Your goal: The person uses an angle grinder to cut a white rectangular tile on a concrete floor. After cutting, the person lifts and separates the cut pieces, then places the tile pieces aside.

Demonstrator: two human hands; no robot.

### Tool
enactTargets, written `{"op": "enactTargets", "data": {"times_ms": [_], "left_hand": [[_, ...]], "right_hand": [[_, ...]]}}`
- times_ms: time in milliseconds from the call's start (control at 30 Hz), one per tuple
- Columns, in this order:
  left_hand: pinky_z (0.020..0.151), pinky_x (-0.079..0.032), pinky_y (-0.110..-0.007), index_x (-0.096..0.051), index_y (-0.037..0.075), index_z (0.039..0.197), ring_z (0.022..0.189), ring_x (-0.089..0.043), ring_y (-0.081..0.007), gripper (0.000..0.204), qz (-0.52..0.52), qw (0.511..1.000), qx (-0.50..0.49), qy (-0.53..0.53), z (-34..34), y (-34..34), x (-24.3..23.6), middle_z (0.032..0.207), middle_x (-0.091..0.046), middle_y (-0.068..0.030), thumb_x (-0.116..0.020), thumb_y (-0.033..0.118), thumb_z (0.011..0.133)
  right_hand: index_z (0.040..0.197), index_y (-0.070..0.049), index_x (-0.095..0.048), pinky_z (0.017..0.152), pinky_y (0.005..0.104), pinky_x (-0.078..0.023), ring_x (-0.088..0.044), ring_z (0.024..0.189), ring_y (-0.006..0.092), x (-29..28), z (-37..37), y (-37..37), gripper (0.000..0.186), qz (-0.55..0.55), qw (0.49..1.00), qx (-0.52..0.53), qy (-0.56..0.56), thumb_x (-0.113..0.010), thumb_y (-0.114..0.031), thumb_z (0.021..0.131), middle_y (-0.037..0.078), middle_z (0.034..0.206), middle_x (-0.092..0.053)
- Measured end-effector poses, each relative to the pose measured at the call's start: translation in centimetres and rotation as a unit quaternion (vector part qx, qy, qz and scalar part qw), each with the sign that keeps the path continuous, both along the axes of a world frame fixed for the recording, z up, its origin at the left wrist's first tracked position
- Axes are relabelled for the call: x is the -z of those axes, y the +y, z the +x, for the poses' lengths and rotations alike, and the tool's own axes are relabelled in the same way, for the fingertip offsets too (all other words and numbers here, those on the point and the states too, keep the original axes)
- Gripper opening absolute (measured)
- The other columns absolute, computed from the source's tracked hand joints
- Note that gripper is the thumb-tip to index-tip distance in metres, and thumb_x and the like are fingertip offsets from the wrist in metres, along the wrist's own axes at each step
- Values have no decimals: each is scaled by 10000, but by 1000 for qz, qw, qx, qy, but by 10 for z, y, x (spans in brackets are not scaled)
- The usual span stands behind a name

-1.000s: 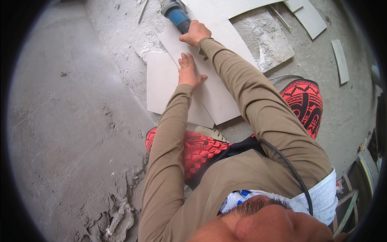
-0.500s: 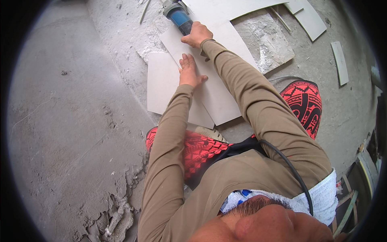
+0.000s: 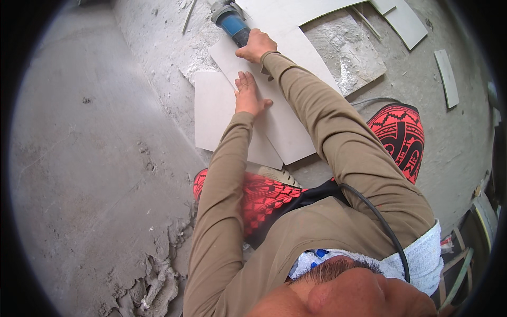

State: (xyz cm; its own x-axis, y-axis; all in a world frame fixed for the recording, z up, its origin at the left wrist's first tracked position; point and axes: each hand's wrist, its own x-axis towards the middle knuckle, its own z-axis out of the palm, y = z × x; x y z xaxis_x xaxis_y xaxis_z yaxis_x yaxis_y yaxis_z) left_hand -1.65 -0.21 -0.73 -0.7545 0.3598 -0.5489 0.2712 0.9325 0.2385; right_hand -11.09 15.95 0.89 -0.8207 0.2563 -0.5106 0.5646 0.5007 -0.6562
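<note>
My right hand (image 3: 257, 45) is closed round the rear of a blue and black angle grinder (image 3: 231, 23), whose grey head points away at the top of the view. Its disc cannot be made out. Below it, my left hand (image 3: 248, 95) lies flat with fingers stretched out and thumb apart, pressing on a pale tile (image 3: 290, 127). That tile overlaps a second pale tile (image 3: 211, 111) to its left. Beyond my right hand, another pale sheet (image 3: 280, 13) spreads along the upper edge.
A dusty whitish slab (image 3: 364, 71) lies right of the tiles, with tile offcuts (image 3: 447, 78) farther right. A black cord (image 3: 377, 214) runs over my right shoulder, and a grey cable (image 3: 377, 100) passes by my right knee. Crumbled mortar (image 3: 153, 285) lies at lower left.
The grinder has shifted very slightly left in the view. Both hands keep their hold and place, and the tiles look unmoved.
</note>
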Motion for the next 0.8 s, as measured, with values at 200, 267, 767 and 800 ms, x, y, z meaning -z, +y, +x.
{"op": "enactTargets", "data": {"times_ms": [200,267,767,800], "left_hand": [[1201,-229,-518,-64,34,1588,1514,-76,-445,1177,-4,1000,-3,-7,0,2,-1,1648,-16,-244,-832,338,750],[1202,-225,-521,-58,38,1589,1516,-66,-442,1181,2,1000,-7,-11,1,2,-2,1649,-10,-242,-832,335,749],[1198,-224,-534,-43,43,1591,1514,-64,-453,1203,3,1000,2,-5,1,-1,6,1650,-1,-242,-827,370,739],[1197,-225,-533,-43,43,1591,1514,-65,-454,1204,2,1000,2,-5,1,0,6,1650,-2,-242,-826,371,739]], "right_hand": [[1197,13,-570,911,357,-556,-699,1050,272,1,0,1,681,-11,1000,-5,-7,-772,-363,667,164,1122,-699],[1197,12,-570,911,358,-556,-699,1048,271,0,1,1,685,-3,1000,-5,-8,-777,-370,668,164,1124,-699],[1210,21,-565,910,356,-558,-701,1043,269,3,4,2,710,1,1000,-5,0,-781,-387,670,165,1122,-700],[1209,22,-565,909,356,-558,-702,1042,269,3,4,2,711,0,1000,-5,-1,-782,-387,669,165,1121,-701]]}}
